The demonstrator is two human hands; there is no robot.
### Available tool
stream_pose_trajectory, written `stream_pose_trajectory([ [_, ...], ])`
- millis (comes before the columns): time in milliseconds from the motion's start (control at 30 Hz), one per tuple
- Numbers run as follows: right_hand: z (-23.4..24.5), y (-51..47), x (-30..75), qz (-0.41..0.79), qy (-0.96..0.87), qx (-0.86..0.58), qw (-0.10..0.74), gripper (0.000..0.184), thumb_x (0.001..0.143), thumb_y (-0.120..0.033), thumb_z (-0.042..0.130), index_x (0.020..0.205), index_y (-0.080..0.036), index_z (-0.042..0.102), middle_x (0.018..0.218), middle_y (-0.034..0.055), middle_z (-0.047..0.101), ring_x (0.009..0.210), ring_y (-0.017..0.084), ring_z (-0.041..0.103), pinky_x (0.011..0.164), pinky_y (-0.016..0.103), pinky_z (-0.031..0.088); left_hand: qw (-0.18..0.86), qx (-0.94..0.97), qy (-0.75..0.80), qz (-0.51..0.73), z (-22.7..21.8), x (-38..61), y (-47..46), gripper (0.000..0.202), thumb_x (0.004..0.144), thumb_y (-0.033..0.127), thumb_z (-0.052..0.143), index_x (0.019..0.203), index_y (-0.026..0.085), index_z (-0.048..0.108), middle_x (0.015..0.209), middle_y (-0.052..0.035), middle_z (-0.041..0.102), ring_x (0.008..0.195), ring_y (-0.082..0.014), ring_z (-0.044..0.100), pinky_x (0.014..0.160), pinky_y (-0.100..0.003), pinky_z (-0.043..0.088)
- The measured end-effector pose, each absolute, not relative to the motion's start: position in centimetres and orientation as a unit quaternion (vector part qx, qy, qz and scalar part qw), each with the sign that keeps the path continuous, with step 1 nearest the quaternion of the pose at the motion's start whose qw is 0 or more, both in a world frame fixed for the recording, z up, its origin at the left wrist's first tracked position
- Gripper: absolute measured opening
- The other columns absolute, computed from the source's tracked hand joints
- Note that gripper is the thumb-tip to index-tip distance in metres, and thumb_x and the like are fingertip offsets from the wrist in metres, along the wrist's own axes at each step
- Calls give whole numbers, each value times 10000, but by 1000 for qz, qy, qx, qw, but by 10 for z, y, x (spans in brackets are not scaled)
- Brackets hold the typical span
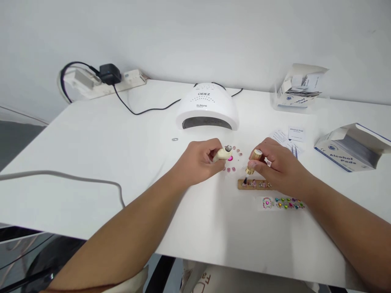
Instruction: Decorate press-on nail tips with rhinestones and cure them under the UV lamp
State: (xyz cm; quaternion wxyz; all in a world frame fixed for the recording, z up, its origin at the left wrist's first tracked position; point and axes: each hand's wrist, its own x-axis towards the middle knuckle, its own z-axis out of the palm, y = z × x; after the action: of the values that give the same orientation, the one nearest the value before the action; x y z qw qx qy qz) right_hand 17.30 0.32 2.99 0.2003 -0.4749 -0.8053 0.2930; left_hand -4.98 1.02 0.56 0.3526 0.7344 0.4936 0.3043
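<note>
My left hand (205, 159) is closed round a cream nail polish bottle (222, 154) with its neck uncapped. In my right hand (273, 162) is a nail polish brush (255, 160) by its ribbed gold cap, tip pointing down. The dark bristles meet the left end of a brown strip (252, 187), where a small pink nail tip sits. Several such nail tips with stands line the strip, and my right hand hides its far end. Loose pink nail tips (233, 169) lie on the table round the bottle. Below the strip is a sheet of coloured gems (288, 203).
A white nail lamp (207, 106) stands at the back, its cable running to a power strip (122, 87). Two alcohol pad boxes (348, 152) and paper packets (295, 133) are at the right. A grey cable (61, 173) crosses the left side. A small silvery piece (174, 139) lies before the lamp.
</note>
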Motion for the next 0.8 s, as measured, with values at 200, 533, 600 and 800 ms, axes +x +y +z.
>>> stream_pose_trajectory([
  [200, 28, 6, 177, 281, -794, -490, 224, 269, 882, -394, 478, 700, -201, 520, 702, 21, 525, 732, 184, 483, 658, 339, 391, 347, 739, 490, 305, 7, -49, 11, 24, 720, 166, 581, 712, 168, 558, 637, 16, 541, 577, -106, 471, 487, -224, 335],
  [533, 33, 0, 178, 367, -771, -477, 209, 273, 888, -433, 474, 729, -211, 477, 708, -5, 476, 706, 157, 473, 615, 308, 382, 356, 748, 478, 292, 7, -49, 8, 33, 741, 173, 579, 716, 170, 557, 626, 21, 531, 567, -102, 462, 489, -223, 336],
  [600, 31, 0, 176, 361, -780, -470, 203, 273, 888, -427, 473, 724, -209, 477, 728, 4, 481, 715, 161, 469, 633, 321, 388, 356, 748, 479, 288, 7, -49, 8, 34, 743, 177, 578, 718, 171, 557, 630, 19, 537, 567, -103, 466, 485, -223, 332],
  [800, 29, 2, 173, 319, -797, -479, 185, 262, 892, -387, 449, 701, -208, 464, 702, 12, 483, 739, 179, 457, 690, 352, 393, 359, 746, 484, 284, 6, -50, 9, 39, 735, 156, 569, 708, 175, 547, 613, 31, 508, 564, -100, 440, 503, -232, 336],
])
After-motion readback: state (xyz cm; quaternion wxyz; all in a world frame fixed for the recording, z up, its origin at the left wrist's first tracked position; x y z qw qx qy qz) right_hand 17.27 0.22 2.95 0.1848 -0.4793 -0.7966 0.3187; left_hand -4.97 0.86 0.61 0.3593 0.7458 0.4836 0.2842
